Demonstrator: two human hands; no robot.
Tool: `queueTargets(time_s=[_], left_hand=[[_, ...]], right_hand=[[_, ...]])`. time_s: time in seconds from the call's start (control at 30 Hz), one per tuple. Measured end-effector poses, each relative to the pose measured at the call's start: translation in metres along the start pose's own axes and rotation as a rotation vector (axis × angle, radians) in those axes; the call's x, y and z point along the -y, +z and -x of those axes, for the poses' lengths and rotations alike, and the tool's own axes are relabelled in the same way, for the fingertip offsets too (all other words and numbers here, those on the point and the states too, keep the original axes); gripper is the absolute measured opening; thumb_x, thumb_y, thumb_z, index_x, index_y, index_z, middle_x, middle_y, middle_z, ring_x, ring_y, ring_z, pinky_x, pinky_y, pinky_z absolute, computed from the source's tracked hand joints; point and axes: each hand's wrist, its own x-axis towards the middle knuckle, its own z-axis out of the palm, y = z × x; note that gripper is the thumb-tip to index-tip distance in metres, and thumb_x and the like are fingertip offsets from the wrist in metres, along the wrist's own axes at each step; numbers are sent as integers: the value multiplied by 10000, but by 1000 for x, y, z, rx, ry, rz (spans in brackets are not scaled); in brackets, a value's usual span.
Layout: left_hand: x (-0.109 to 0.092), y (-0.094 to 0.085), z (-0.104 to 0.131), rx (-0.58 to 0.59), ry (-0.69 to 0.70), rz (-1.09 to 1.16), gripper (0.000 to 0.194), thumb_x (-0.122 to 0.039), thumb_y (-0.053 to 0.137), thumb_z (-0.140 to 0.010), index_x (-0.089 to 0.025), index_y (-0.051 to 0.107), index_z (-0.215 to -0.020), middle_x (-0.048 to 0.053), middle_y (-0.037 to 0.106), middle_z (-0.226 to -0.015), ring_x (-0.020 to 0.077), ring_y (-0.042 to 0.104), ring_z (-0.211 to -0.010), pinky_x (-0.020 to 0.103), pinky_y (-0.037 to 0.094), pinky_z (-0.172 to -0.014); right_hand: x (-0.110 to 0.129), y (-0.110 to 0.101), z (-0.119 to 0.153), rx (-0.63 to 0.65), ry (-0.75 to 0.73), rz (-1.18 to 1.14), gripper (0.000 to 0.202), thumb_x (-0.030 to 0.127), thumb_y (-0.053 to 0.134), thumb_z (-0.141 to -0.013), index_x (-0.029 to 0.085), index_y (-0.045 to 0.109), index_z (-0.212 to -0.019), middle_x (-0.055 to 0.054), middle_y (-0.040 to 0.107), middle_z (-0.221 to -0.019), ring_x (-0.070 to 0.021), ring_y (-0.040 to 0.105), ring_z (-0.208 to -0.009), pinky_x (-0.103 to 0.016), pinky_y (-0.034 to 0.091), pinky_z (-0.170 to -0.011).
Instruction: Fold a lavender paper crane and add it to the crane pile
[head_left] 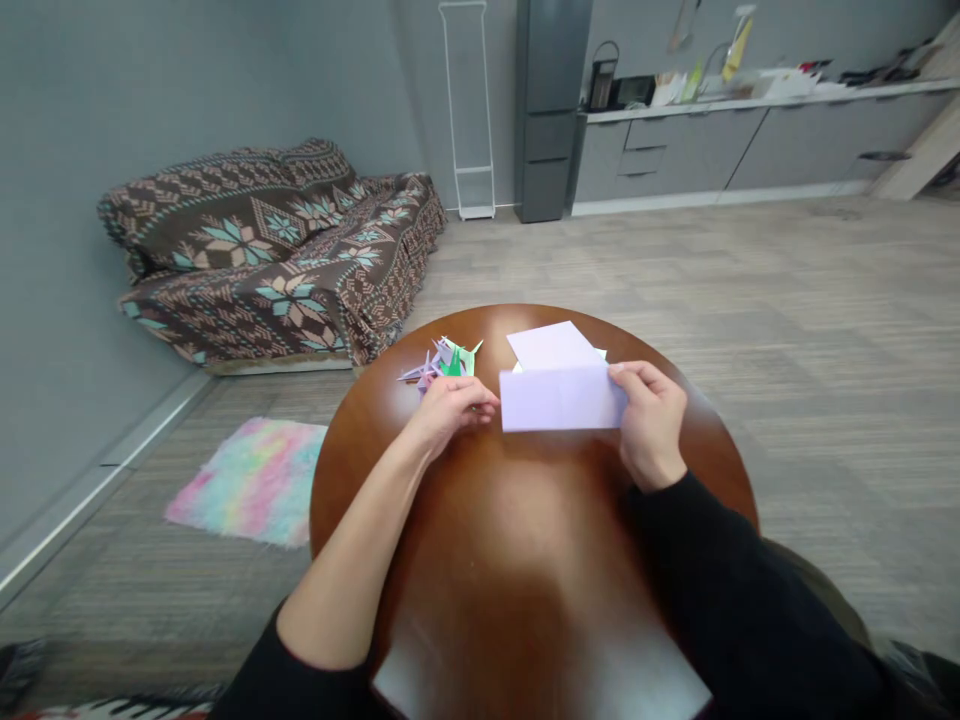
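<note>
A folded light-purple sheet of paper is held up over the round table by my right hand. The thumb and fingers of that hand pinch the sheet at its right end. My left hand is just off the sheet's left edge, its fingers loosely bent with a small gap between them, and nothing shows in it. Beyond the held sheet lies more pale-purple paper, with bits of light green showing at its sides. Past my left hand sits a small pile of folded paper cranes in purple, green and pale green.
The brown round table is glossy. A sofa under a patterned cover stands at the left, with a fluffy pastel rug on the floor. At the back are a white rack, a grey fridge and a kitchen counter.
</note>
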Motion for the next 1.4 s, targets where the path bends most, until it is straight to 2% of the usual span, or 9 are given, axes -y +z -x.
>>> queueTargets(time_s=[0.13,0.23,0.27,0.37,0.5,0.57,0.73,0.97,1.4], left_hand=[[0,6,3,-17,6,40,119,-256,701,-660,-137,700,-660,22,631,-645,108,607,-617,210,506,-591],[9,23,8,319,-200,-35,358,-334,805,-701,-131,757,-992,138,748,-1013,207,724,-821,301,593,-698],[12,29,9,343,-207,-48,415,-390,815,-726,-137,742,-1046,154,745,-1072,218,733,-866,305,599,-723],[19,37,6,191,-124,25,487,-546,773,-768,-130,716,-1014,156,752,-1039,211,738,-856,293,602,-711],[19,28,-3,-90,121,101,416,-504,801,-737,-131,702,-893,67,734,-819,140,679,-678,228,554,-594],[15,24,-3,-93,180,12,384,-478,811,-715,-122,707,-814,34,699,-697,115,614,-570,215,510,-529],[6,27,7,141,218,-198,307,-398,831,-685,-112,721,-677,16,668,-618,115,567,-532,221,464,-519],[14,28,1,-88,310,-13,290,-422,821,-718,-142,772,-776,33,739,-705,169,671,-669,259,540,-655],[14,28,1,-167,211,66,342,-413,874,-644,-122,795,-804,77,784,-744,218,731,-651,316,603,-640]], right_hand=[[-3,3,-4,-171,34,-161,185,343,699,-751,191,594,-749,53,529,-679,-108,466,-594,-242,384,-561],[-2,11,4,-54,145,-226,289,429,742,-735,205,586,-829,44,559,-744,-111,499,-599,-227,407,-504],[-1,13,8,-8,185,-241,313,441,756,-723,206,584,-838,38,576,-769,-112,515,-612,-223,421,-500],[2,19,19,118,314,-255,345,409,797,-673,220,555,-830,62,548,-690,-105,509,-579,-218,453,-494],[5,20,28,369,412,-144,295,331,798,-637,206,541,-710,58,517,-624,-116,518,-572,-233,467,-496],[5,19,29,459,369,-53,250,359,772,-689,195,584,-704,36,548,-652,-123,530,-595,-238,458,-513],[6,17,28,536,200,15,252,417,762,-769,184,667,-752,0,643,-721,-133,551,-657,-252,440,-601],[6,21,30,589,184,50,293,448,799,-753,172,704,-731,-20,684,-711,-149,578,-651,-281,458,-636],[1,19,31,499,198,58,321,476,840,-706,166,761,-729,-49,731,-720,-174,624,-668,-320,522,-669]])
